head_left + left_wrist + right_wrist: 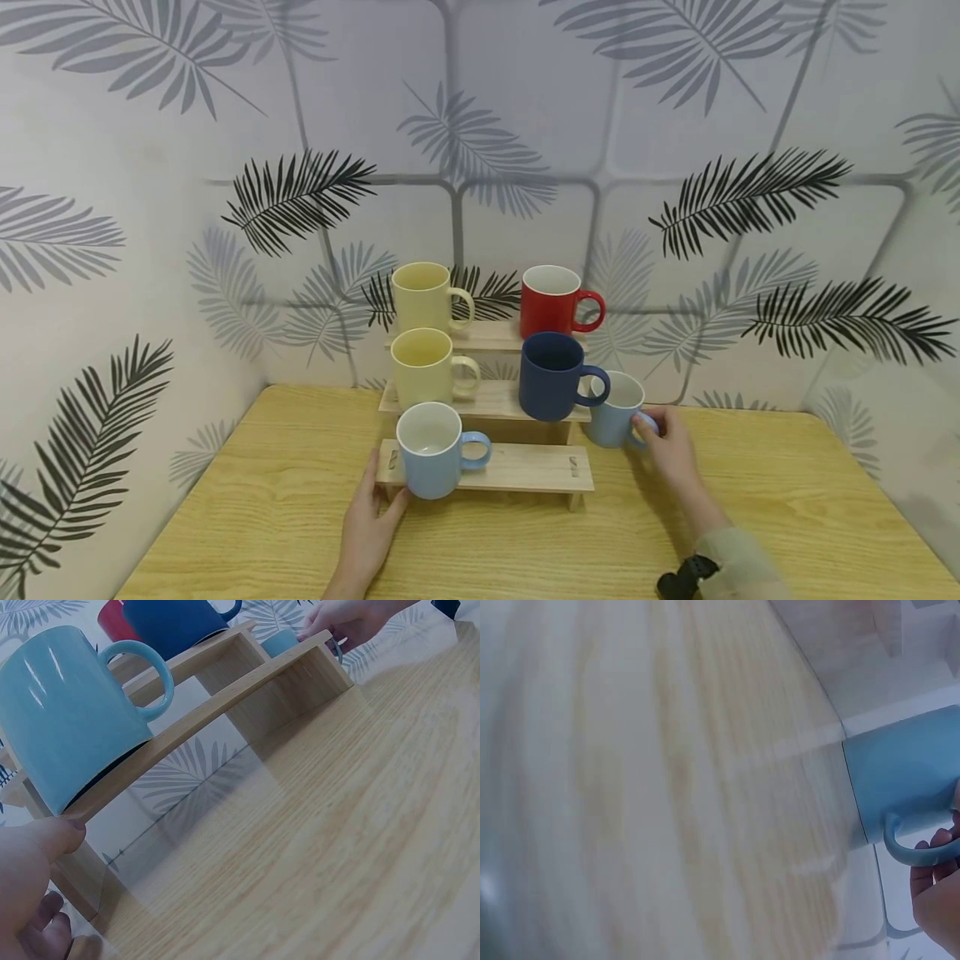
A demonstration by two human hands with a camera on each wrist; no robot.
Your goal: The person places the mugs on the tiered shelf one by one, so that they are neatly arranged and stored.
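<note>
My right hand pinches the handle of a light blue mug with a white inside. This mug is upright, just right of a stepped wooden rack; its base looks close to the tabletop in the right wrist view. My left hand holds the left end of the rack's lowest step, thumb at the front edge. Above that thumb, a second light blue mug stands on the lowest step, handle to the right.
On the middle step stand a pale yellow mug and a dark blue mug. The top step bears another pale yellow mug and a red mug. A leaf-patterned wall rises behind the wooden table.
</note>
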